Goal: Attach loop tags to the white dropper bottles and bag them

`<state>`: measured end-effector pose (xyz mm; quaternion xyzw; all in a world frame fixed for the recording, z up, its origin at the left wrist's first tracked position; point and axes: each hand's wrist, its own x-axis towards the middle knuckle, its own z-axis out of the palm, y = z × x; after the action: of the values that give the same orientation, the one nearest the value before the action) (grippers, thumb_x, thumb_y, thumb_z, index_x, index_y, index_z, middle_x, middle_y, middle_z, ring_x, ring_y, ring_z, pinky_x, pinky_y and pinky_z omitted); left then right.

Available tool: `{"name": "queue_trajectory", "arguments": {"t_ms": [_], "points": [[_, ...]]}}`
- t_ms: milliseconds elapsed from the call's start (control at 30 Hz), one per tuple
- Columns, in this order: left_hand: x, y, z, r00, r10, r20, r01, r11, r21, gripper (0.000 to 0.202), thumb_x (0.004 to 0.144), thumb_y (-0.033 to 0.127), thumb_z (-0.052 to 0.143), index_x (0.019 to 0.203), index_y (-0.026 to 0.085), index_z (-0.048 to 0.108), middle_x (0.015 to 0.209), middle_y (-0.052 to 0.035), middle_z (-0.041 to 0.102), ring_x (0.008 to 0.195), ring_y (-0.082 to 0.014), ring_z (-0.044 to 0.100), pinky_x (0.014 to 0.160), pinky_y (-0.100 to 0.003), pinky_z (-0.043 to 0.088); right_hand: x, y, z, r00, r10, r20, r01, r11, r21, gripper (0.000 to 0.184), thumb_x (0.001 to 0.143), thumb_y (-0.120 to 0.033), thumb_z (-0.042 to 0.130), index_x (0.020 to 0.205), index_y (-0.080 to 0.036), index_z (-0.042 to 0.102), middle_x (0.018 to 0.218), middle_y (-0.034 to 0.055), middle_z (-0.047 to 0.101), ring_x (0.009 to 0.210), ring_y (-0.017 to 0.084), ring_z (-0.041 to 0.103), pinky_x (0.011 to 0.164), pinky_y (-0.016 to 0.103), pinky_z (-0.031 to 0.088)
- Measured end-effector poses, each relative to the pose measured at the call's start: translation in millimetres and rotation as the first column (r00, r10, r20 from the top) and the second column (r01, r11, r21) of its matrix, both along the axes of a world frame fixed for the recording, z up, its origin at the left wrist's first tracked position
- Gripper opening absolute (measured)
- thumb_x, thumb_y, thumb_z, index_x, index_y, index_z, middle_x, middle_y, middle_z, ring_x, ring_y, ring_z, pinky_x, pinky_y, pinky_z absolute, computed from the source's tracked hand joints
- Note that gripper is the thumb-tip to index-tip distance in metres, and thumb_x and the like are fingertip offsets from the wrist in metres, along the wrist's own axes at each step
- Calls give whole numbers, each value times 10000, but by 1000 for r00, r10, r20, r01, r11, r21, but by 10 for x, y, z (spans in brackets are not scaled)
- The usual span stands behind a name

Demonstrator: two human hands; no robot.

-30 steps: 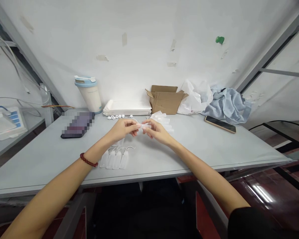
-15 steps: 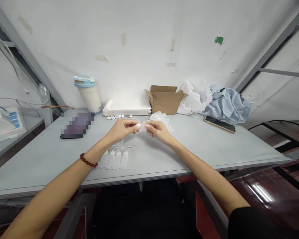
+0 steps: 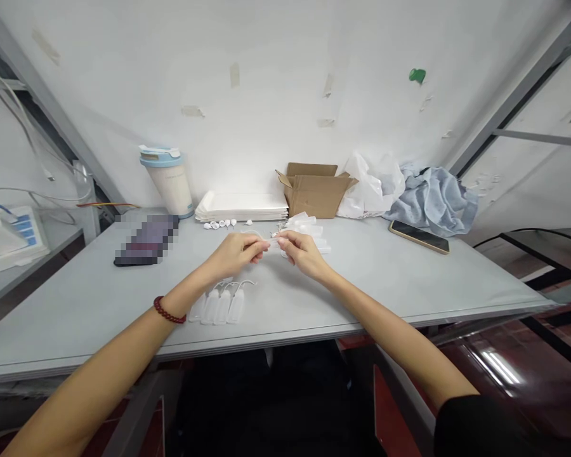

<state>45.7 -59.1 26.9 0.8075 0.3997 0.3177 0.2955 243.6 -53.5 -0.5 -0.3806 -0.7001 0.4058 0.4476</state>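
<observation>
Close together above the middle of the table, both my hands are closed around a small clear plastic piece (image 3: 273,242). My left hand (image 3: 240,254) pinches its left end, thumb against the fingers, and covers most of that end. A thin pale tube (image 3: 253,233) curves out behind it. My right hand (image 3: 303,252) pinches the other end with thumb and forefinger. Below my left hand, several translucent squeeze bottles (image 3: 223,307) with bent white spout tubes lie in a row. Beyond my right hand is a pile of similar translucent bottles (image 3: 304,220).
Several small white caps (image 3: 221,223) lie before a stack of white paper sleeves (image 3: 245,206). Along the wall stand a tumbler (image 3: 169,184), an open cardboard box (image 3: 316,197), a plastic bag (image 3: 371,190) and blue cloth (image 3: 435,200). A phone (image 3: 419,237) lies right, a pixelated dark object (image 3: 147,241) left.
My left hand has turned, its fingers curling further over the piece. The white part that showed at its fingertips is now covered. My right hand has hardly moved.
</observation>
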Motion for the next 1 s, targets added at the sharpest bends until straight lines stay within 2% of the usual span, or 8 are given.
{"name": "queue_trajectory", "arguments": {"t_ms": [100,200,267,367,467,567,833,1000], "points": [[21,-10,-45,995,31,-92,-3,955,297,363,911,384,506,620,173,559,625,-26,617,579,-135,525,602,-271,387,-6,-1,17,996,35,-79,-47,988,-150,384,815,-548,583,710,-184,519,538,-72,347,449,71,328,404,226,308],[31,0,-79,994,48,-94,-5,911,412,333,907,389,512,660,175,571,660,-35,632,585,-137,509,599,-271,380,-10,-6,36,989,45,-140,-78,969,-233,440,795,-562,616,632,-209,412,507,-86,298,416,57,275,364,219,282],[26,11,-74,995,52,-83,-19,932,363,326,895,415,535,684,173,590,679,-35,646,601,-141,530,611,-267,403,-14,-7,41,984,52,-170,-92,967,-236,453,785,-573,629,632,-210,406,502,-91,294,413,54,273,364,218,292],[4,25,-36,999,8,-46,-3,994,109,386,898,472,517,692,162,619,699,-44,674,634,-151,601,633,-262,462,-23,0,35,981,67,-183,-98,982,-162,428,777,-596,623,722,-189,500,516,-85,354,440,68,344,411,230,366],[-10,27,-5,999,-53,-9,51,992,-112,465,923,517,439,726,148,641,728,-62,693,628,-154,640,632,-267,511,-15,15,27,990,63,-124,-70,996,-50,433,791,-577,616,917,-164,587,585,-64,471,499,86,460,506,250,428],[-1,10,9,999,-49,-19,46,990,-133,462,924,524,435,760,145,643,723,-53,688,591,-144,633,610,-262,516,12,29,16,995,71,-67,-71,997,-4,454,809,-559,610,1019,-157,599,633,-51,521,534,89,501,562,258,444],[-9,-44,54,993,-24,-115,42,987,153,430,935,402,478,580,171,553,534,0,582,508,-119,529,532,-236,399,17,19,-31,992,98,-78,-104,991,-83,442,824,-620,566,837,-178,558,518,-86,377,441,84,389,461,245,399],[-13,-7,-58,975,-34,-221,143,853,501,399,957,306,457,593,175,553,611,-38,637,580,-153,571,589,-272,409,5,0,30,980,112,-166,-150,959,-239,476,741,-612,658,648,-215,412,503,-98,300,410,58,293,390,229,372]]}}
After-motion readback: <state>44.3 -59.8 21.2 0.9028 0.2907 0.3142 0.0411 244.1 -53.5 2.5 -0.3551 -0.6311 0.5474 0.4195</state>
